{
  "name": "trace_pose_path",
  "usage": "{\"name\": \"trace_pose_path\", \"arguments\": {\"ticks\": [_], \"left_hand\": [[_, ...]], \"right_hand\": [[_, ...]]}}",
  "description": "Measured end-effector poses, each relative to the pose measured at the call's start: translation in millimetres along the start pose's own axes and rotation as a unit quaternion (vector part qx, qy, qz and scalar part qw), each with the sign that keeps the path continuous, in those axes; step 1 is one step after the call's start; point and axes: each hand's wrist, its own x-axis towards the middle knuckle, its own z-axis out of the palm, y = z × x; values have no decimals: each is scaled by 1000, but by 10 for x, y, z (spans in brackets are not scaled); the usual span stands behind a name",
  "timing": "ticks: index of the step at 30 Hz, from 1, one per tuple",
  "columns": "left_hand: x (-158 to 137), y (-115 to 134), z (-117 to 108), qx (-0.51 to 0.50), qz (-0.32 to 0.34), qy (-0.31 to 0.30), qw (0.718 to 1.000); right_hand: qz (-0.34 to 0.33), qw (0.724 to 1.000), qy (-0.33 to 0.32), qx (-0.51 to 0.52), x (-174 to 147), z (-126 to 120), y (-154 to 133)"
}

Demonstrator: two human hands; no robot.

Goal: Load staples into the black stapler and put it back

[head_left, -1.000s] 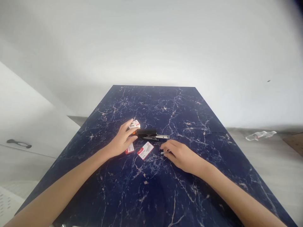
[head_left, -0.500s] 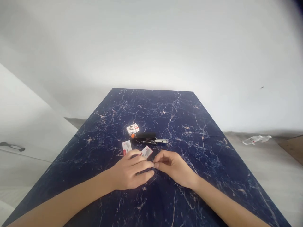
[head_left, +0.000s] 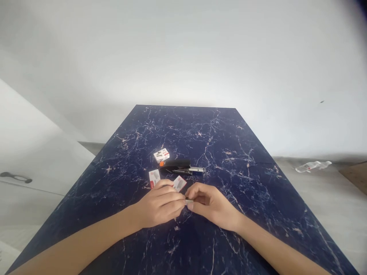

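Observation:
My right hand (head_left: 213,202) pinches a small pale strip (head_left: 189,200) between thumb and forefinger; it looks like staples, though most of it is hidden. The fingertips of my left hand (head_left: 163,202) meet its other end, with the fingers bent together. Just beyond the hands lies a black stapler (head_left: 179,165) with an orange patch, its metal magazine (head_left: 197,169) sticking out to the right. Two red-and-white box pieces (head_left: 155,177) lie close to my left hand, the right-hand piece (head_left: 179,183) partly behind its fingers.
A small white staple box (head_left: 161,155) stands behind the stapler's left end. Everything rests on a dark blue marbled table (head_left: 183,130) against a white wall. A clear plastic bottle (head_left: 313,166) lies off to the right, and a door handle (head_left: 15,177) shows at left.
My right thumb and forefinger have parted a little, so more of the pale strip shows. The fingers of my left hand have drawn closer together. The stapler and boxes stay put.

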Motion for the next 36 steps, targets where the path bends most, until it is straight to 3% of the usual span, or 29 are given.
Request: {"name": "trace_pose_path", "arguments": {"ticks": [2,7,10,13,16,19,27,36], "left_hand": [[-11,-5,16,-4,-12,5,1000],[-9,-110,-17,3,-20,-6,1000],[-16,-335,-105,46,-73,-12,996],[-74,-619,-184,79,-163,-37,983],[-158,-804,-209,3,-232,-89,969],[-215,-840,-195,-51,-260,-106,958],[-210,-784,-174,-53,-246,-113,961],[-191,-759,-187,-38,-245,-116,962]], "right_hand": [[-73,992,11,-104,-20,24,-5],[-228,933,49,-273,-8,-60,36],[-263,893,116,-346,41,-271,73],[-243,868,186,-390,103,-507,119],[-203,870,214,-395,149,-642,159],[-186,880,202,-388,162,-659,174],[-188,879,149,-412,171,-623,193],[-156,892,145,-400,168,-624,184]]}}
